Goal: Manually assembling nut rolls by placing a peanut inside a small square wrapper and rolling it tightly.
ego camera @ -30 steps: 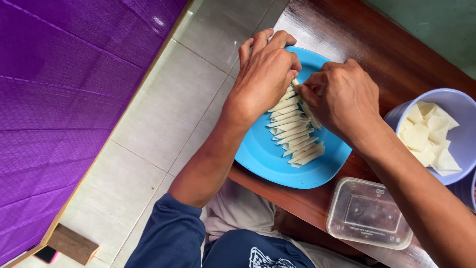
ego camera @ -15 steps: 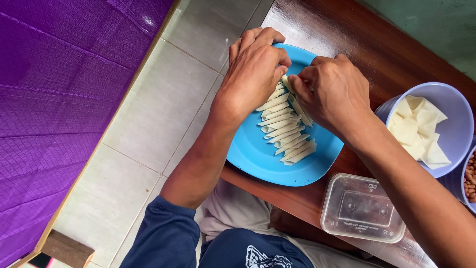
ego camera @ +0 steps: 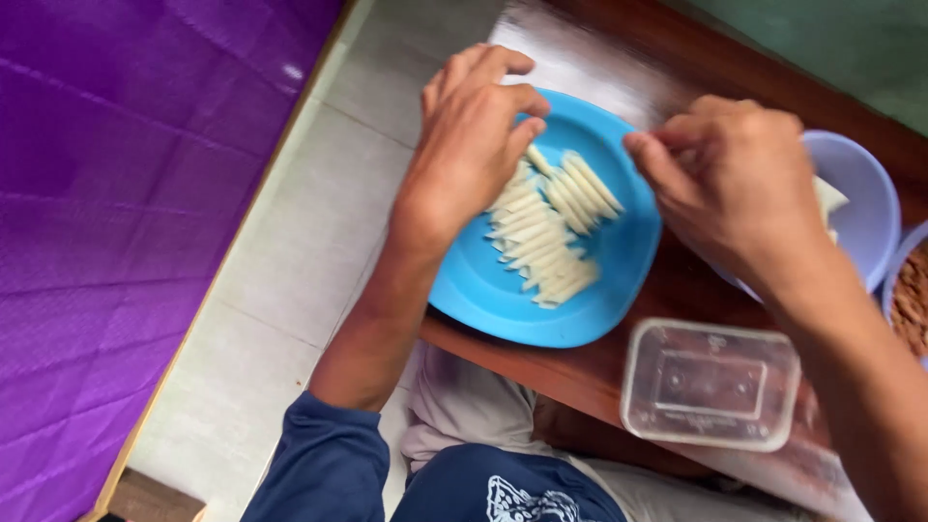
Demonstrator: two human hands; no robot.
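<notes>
Plate (ego camera: pixel 493 300): blue plastic, smooth, a bit shiny. Rolls (ego camera: pixel 546 227): pale dough, matt, soft look. Desk (ego camera: pixel 590 372): dark wood, polished, shiny where light hits. Box (ego camera: pixel 710 384): clear plastic, see-through, a bit cloudy. Bowl (ego camera: pixel 860 208): light purple plastic, smooth. Floor (ego camera: pixel 280 261): grey tiles, flat, dull shine. Cloth (ego camera: pixel 126 193): purple, woven, fine criss-cross marks, soft sheen. Sleeve (ego camera: pixel 324 464): dark blue cloth, matt. Left hand (ego camera: pixel 474 135) and right hand (ego camera: pixel 739 184): bare skin.

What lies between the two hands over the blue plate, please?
In the head view, the upper pale rolled pieces on the blue plate lie between the left hand and the right hand.
</notes>
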